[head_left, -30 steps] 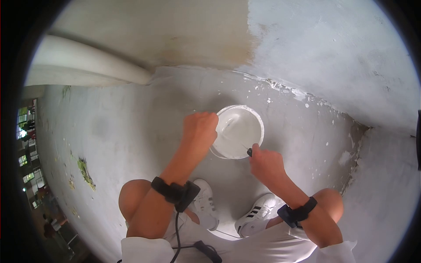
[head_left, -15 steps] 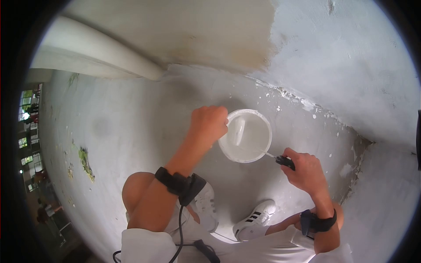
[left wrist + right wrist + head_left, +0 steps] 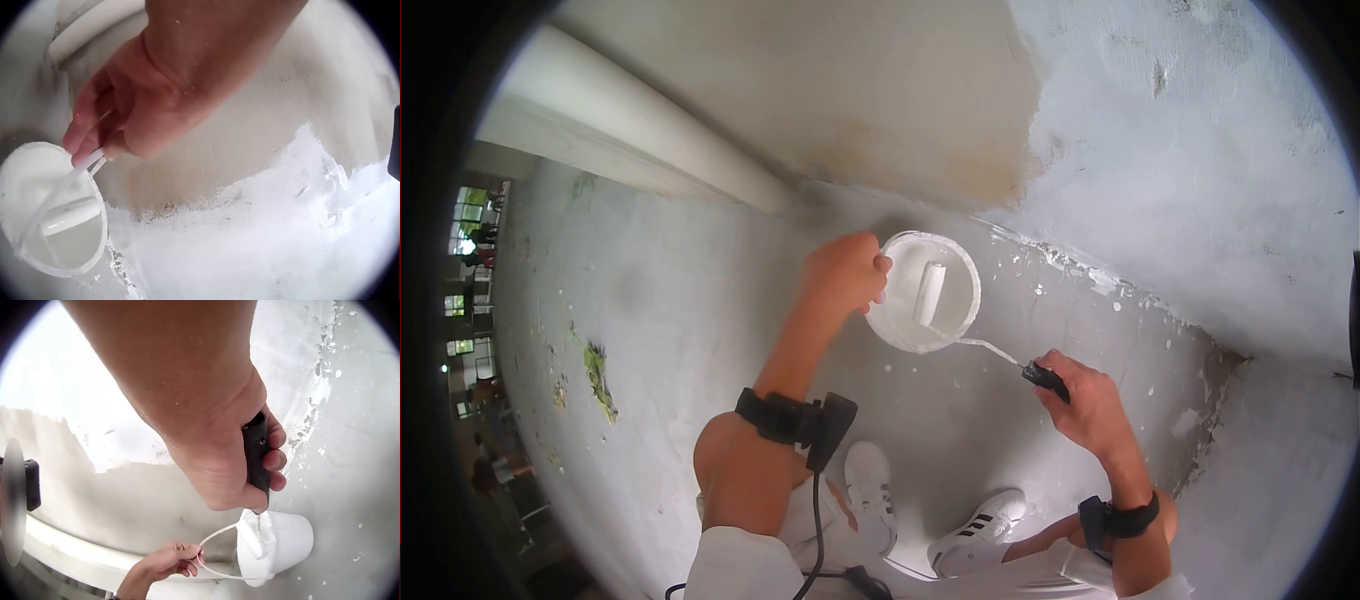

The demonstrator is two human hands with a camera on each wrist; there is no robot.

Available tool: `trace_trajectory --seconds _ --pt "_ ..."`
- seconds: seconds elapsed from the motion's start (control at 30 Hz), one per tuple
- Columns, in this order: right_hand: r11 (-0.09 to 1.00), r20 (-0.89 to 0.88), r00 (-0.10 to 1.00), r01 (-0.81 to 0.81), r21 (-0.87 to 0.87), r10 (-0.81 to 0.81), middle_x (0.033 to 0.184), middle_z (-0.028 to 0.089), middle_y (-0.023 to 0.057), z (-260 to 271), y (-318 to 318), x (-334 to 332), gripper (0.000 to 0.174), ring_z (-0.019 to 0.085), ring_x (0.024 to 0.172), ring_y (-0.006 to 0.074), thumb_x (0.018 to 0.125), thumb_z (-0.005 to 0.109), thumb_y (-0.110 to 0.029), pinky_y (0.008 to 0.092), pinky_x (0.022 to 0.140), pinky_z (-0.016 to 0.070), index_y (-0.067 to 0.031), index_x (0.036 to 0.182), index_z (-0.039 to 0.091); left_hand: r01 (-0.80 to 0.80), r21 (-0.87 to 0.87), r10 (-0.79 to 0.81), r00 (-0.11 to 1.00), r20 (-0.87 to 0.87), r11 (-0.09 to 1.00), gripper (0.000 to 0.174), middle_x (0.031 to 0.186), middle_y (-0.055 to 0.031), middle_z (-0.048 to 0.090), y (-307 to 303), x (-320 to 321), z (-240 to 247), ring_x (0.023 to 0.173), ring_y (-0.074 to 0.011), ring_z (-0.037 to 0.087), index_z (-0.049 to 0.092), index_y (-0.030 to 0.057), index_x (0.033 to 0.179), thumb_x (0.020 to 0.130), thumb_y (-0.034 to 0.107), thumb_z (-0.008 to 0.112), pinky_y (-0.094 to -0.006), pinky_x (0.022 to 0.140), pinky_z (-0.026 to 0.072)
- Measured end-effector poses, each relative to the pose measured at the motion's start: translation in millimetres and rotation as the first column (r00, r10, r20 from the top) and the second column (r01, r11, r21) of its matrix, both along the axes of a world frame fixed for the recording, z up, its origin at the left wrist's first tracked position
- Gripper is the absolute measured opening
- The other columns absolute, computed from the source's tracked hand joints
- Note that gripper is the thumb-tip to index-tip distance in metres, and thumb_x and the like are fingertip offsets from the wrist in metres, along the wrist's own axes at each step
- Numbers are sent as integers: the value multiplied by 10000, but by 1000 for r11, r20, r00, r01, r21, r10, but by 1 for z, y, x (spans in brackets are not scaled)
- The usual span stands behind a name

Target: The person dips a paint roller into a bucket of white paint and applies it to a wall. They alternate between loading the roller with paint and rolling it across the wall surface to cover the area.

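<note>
A white bucket holding white paint stands on the floor in front of the feet in the head view. My left hand pinches its thin white bail handle, raised to one side of the bucket in the right wrist view. My right hand is curled round the black grip of a paint roller. From the grip, a paint-coated metal rod runs over the rim. The paint-coated roller sleeve lies slanted inside the bucket, its upper side showing in the left wrist view too.
A wall with a pale coated part and a bare tan part rises behind the bucket. A thick white pipe runs along it at left. White flakes dot the floor by the wall. Two white shoes are close to the bucket.
My right hand has drawn back to the right, exposing more of the roller's rod. The sleeve now shows clearly inside the bucket. Lately the bucket and my left hand have shifted left in view.
</note>
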State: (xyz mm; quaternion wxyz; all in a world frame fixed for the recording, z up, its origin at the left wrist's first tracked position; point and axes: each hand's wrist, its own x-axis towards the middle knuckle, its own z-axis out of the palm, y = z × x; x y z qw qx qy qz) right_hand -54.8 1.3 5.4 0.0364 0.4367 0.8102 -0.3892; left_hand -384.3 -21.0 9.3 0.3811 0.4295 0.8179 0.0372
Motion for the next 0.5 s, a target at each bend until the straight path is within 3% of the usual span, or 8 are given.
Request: trace_trajectory --seconds 0.1,0.2,0.33,0.4,0.5 --pt "1000 -19 1000 0 3 0 932 660 111 -5 -2 -3 268 643 762 368 838 654 -107 446 656 510 -117 1077 532 46 -101 -41 998 54 994 222 743 -33 726 3 -5 8 543 -151 640 629 19 885 929 193 499 -304 628 518" --pt "997 -50 999 6 80 -2 938 656 132 -11 -9 -5 271 645 775 377 842 646 -101 463 662 510 -105 1086 528 36 -71 -38 999 -21 997 224 727 -17 724 0 -4 4 557 -149 645 644 40 851 918 197 499 -312 646 525" --pt "992 61 998 -20 128 12 921 657 169 -31 -20 1 269 640 792 400 845 638 -112 488 676 504 -86 1095 542 187 -185 -227 947 -227 965 224 704 5 719 -3 -4 0 630 -162 671 674 88 806 906 205 511 -338 684 530" --pt "999 104 995 -3 46 -2 906 660 178 -35 -17 4 268 637 795 409 846 638 -127 494 682 502 -88 1098 555 233 -258 -311 895 -320 938 220 692 16 714 -2 -2 -10 671 -171 683 688 111 793 903 214 527 -348 703 533" --pt "998 86 996 21 55 -25 882 662 184 -27 -17 1 254 635 797 413 850 633 -141 497 689 501 -86 1088 566 218 -175 -272 876 -398 960 208 672 30 705 -9 1 -11 722 -194 692 706 129 807 899 240 557 -359 722 536"
